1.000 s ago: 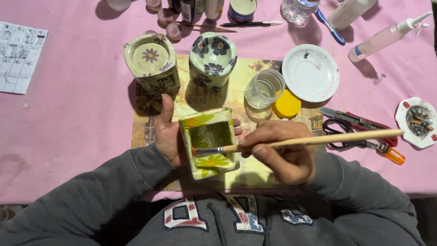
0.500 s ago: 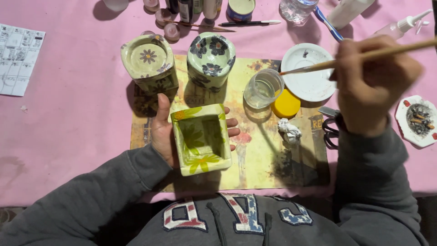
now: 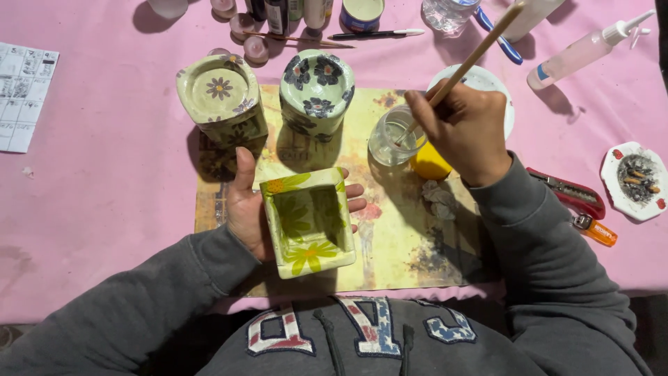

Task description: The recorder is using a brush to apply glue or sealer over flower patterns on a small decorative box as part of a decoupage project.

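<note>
My left hand [image 3: 245,206] cradles a square green box [image 3: 307,221] painted with yellow flowers, its open top facing up, over a stained yellow mat [image 3: 396,237]. My right hand [image 3: 460,129] grips a long wooden paintbrush [image 3: 480,54], whose tip dips into a small clear glass of water [image 3: 394,136]. A yellow lid [image 3: 429,166] lies just under my right hand. Behind the box stand two more decorated pots, a square one with a purple flower [image 3: 221,99] and a round one with dark flowers [image 3: 316,89].
A white plate [image 3: 506,111] lies behind my right hand. On the pink tablecloth [image 3: 104,174] are a red cutter [image 3: 565,192], an orange lighter [image 3: 595,231], an ashtray [image 3: 636,179], a squeeze bottle [image 3: 582,50], a pen [image 3: 376,33], small jars [image 3: 252,49] and a printed sheet [image 3: 24,96].
My right hand took the brush out of the green box, swung it up to the right near the plate, then brought its tip down into the water glass. The left hand kept holding the box.
</note>
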